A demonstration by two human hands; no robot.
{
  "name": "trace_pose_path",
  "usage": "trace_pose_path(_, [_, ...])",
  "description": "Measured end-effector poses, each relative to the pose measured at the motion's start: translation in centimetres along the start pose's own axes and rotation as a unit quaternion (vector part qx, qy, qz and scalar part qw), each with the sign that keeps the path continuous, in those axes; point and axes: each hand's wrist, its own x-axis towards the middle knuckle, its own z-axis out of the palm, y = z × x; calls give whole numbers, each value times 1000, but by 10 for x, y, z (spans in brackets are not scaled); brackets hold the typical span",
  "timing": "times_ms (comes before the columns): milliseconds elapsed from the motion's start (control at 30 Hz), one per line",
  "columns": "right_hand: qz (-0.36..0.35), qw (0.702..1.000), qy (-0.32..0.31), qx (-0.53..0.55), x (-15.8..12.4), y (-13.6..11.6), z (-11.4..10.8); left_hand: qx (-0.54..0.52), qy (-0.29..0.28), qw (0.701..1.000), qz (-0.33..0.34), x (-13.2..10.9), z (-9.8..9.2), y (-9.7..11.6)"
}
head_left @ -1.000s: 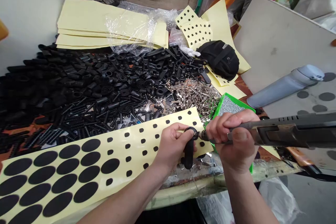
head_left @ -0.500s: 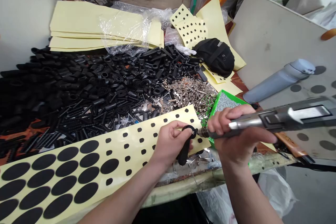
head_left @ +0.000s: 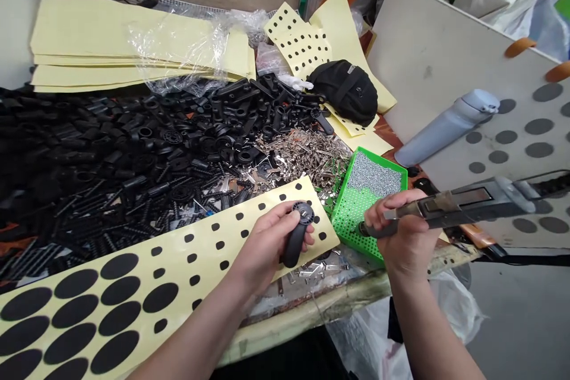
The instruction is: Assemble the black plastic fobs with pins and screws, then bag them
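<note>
The left hand [head_left: 266,241] pinches a black part [head_left: 294,246]; at its three o'clock, the right hand [head_left: 407,244] grips a tool [head_left: 465,206].

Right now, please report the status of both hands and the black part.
Left hand holding black round-headed part. Right hand gripping power screwdriver, apart from part. Green perforated basket close by; nothing seen blocking.

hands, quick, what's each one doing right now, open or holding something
Left hand: closed, holding a black part.
Right hand: closed around a grey handheld tool.
</note>
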Motion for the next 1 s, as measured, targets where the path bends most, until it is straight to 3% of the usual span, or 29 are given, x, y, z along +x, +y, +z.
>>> trace_pose_path(333, [-19,1000,2,-2,5,6,-4,62,26,998,-14,1,1,-1])
trace_pose_path(867, [-23,999,-22,9,1,7,-5,111,8,993,34,0,1,-6])
trace_pose_path(1000, [-22,1000,-4,11,0,7,-6,118,13,992,35,-1,1,-5])
